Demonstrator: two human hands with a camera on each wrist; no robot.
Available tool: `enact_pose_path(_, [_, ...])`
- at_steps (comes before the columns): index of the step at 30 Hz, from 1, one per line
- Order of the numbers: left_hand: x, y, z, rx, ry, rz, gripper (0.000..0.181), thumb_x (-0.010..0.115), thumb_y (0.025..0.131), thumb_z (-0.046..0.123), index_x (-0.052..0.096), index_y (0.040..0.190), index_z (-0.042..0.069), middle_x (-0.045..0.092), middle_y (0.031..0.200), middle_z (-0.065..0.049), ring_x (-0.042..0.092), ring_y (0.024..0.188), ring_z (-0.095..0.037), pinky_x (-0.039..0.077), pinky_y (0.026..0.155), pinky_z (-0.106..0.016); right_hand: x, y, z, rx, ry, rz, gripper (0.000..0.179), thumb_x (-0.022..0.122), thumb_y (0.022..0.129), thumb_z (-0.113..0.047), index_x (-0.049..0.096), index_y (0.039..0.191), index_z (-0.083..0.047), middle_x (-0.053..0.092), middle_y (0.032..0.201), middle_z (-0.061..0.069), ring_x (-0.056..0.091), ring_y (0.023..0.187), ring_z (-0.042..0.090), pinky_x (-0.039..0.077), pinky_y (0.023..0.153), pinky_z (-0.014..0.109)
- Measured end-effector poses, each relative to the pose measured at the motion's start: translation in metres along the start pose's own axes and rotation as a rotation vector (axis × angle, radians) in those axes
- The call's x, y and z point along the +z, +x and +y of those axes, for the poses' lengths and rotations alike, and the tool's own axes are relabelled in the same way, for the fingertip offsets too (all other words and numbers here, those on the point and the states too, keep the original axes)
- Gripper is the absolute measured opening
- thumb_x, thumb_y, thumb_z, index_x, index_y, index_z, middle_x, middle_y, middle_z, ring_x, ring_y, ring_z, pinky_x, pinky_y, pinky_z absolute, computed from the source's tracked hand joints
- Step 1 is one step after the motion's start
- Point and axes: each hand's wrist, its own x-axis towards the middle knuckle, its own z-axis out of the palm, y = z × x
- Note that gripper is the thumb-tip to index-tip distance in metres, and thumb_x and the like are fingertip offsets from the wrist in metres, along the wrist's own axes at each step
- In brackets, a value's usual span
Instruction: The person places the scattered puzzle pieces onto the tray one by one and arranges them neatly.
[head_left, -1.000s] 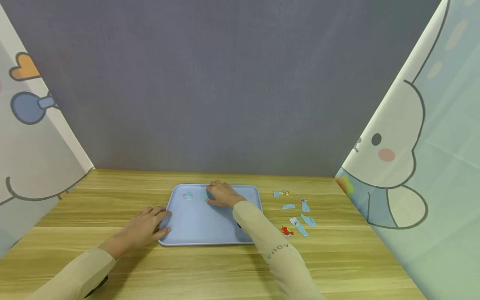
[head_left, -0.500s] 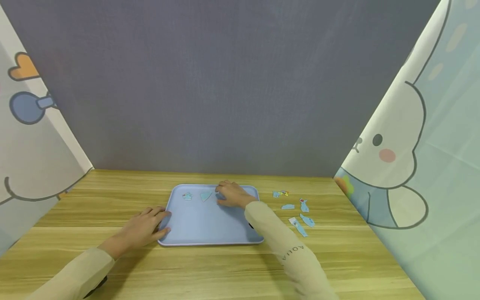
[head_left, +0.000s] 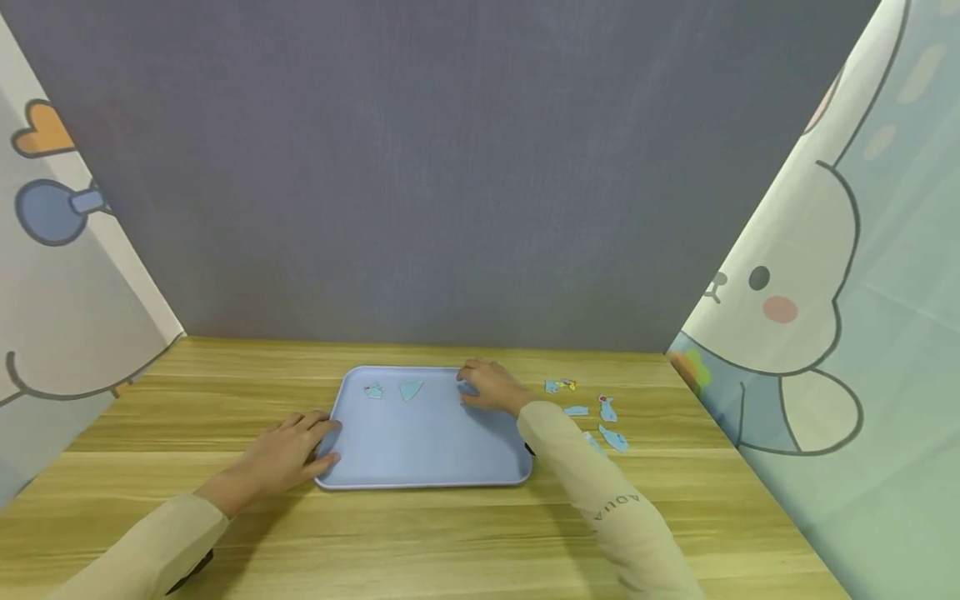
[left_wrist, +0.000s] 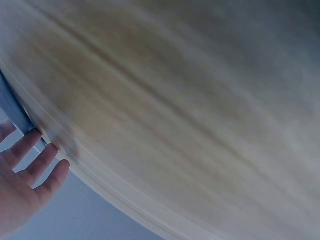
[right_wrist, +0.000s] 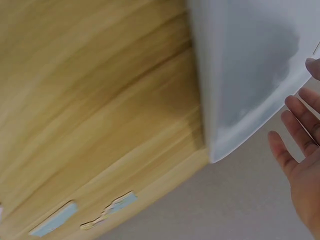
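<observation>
A pale blue tray [head_left: 431, 442] lies on the wooden table. My left hand [head_left: 288, 454] rests at its left rim with the fingers spread; the left wrist view shows several fingertips [left_wrist: 62, 170] by the rim. Over the tray's right part is my right hand [head_left: 491, 387], its fingers loosely bent with nothing seen between them. In the right wrist view the right-hand fingers [right_wrist: 282, 150] are apart. Inside the tray, near the back, lie a small light-blue cut-out piece [head_left: 374, 391] and a triangular light-blue piece [head_left: 410, 390].
Right of the tray lie several flat pieces: a blue and yellow one [head_left: 560, 386], a long flat one [head_left: 576, 411], one with a red spot [head_left: 608, 409] and a bottle-shaped one [head_left: 613, 439]. My right sleeve [head_left: 600, 492] partly covers another. A grey panel [head_left: 427, 183] stands behind.
My right hand has moved rightward, away from the triangular piece, which now shows fully. The right sleeve now covers the red piece and part of a long blue one. My left hand stays put.
</observation>
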Motion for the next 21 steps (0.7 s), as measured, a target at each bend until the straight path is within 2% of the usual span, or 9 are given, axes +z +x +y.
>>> enact_pose_path(8, [-0.002,0.000,0.001,-0.007,-0.002,-0.015,0.048,0.063,0.083,0.040,0.059,0.118,0.007,0.055,0.121,-0.016,0.055,0.105,-0.037,0.047,0.079,-0.059,0.001,-0.014,0.019,0.002,0.036,0.035,0.035,0.064,0.084,-0.027,0.062,0.112,-0.007,0.058,0.115,0.008,0.052,0.111,0.024,0.045,0.094,0.042])
enact_pose_path(14, [-0.002,0.000,0.002,-0.009,0.003,-0.015,0.048,0.063,0.083,0.040,0.059,0.118,0.007,0.055,0.121,-0.016,0.055,0.105,-0.038,0.047,0.079,-0.059,0.001,-0.026,0.035,0.032,0.085,0.072,0.034,0.064,0.084,-0.023,0.062,0.112,-0.004,0.058,0.119,0.010,0.050,0.116,0.027,0.043,0.096,0.046])
enact_pose_path(21, [0.000,0.000,0.001,-0.010,0.011,-0.006,0.048,0.063,0.083,0.040,0.059,0.118,0.007,0.056,0.121,-0.016,0.055,0.105,-0.037,0.047,0.079,-0.059,0.000,-0.041,0.053,0.065,0.095,0.092,0.033,0.064,0.085,-0.021,0.062,0.112,-0.002,0.059,0.117,0.011,0.053,0.113,0.028,0.045,0.095,0.045])
